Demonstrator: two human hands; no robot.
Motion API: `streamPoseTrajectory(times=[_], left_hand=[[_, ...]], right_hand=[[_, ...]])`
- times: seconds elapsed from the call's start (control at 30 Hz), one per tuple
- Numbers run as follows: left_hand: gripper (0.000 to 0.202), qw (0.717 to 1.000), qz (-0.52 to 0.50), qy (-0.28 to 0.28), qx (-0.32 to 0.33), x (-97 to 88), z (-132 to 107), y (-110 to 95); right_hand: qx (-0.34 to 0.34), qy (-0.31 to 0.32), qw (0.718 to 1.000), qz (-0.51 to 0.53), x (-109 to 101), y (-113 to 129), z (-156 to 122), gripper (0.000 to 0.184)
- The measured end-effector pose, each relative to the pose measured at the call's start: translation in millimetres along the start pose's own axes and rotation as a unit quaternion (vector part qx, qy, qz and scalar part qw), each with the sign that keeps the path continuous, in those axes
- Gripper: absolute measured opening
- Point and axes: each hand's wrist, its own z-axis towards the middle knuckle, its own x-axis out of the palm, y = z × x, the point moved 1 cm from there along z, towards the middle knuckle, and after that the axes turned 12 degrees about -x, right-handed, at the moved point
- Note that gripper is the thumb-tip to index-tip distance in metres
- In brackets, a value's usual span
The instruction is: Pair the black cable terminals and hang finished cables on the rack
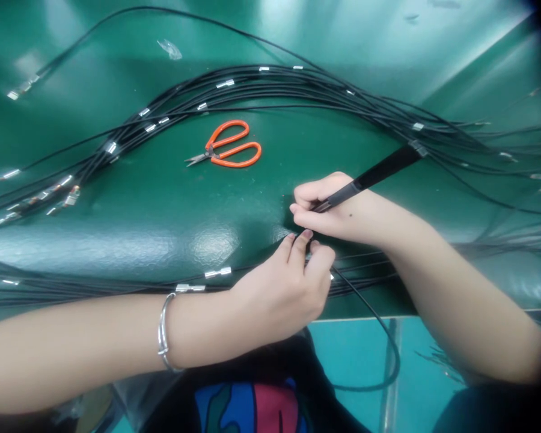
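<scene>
Beside the left hand point(288, 285) curls the right hand point(336, 207).

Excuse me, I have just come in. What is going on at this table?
A person works at a glossy green table. The right hand grips a slim black pen-like tool, its tip hidden. The left hand is bent close below it; what its fingertips pinch is hidden, but a thin black cable loops down beside it. Orange-handled metal scissors lie unheld, in front of a long bundle of black cables.
</scene>
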Motion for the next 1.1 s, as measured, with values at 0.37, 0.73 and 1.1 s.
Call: streamPoseTrajectory(times=[0.37,0.73,1.1], left_hand=[[0.041,1.0,0.013,-0.001,0.01,0.3,-0.1,0.0],[0.041,1.0,0.015,0.007,0.008,1.1,-0.8,-0.5],[0.043,1.0,0.02,0.005,0.007,0.9,-1.2,0.1]], right_hand=[[0.052,-0.089,0.995,0.015,4.1,-6.2,-3.2,0.032],[0.033,-0.033,0.999,0.007,-4.2,-0.5,-6.3,0.032],[-0.007,0.049,0.998,-0.025,-14.8,3.6,-8.4,0.036]])
